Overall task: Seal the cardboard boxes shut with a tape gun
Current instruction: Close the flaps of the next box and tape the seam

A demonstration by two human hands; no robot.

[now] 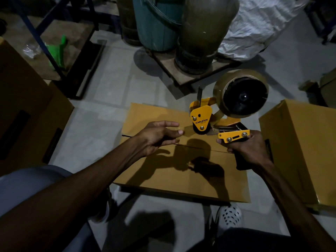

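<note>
The grey tiled floor (112, 73) carries three cardboard boxes: one in the middle (181, 171), one at right (298, 146), one at left (27, 113). A wooden pallet (183, 73) bearing drums also lies on it.

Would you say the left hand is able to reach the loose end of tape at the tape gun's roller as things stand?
Probably yes: the left hand hovers open beside the tape gun, with nothing between them.

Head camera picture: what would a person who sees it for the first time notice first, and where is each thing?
The yellow tape gun with its big tape roll stands out, held by the right hand above the closed cardboard box in the middle. The left hand reaches toward its roller, fingers spread. Behind, a blue barrel stands on the floor.
</note>
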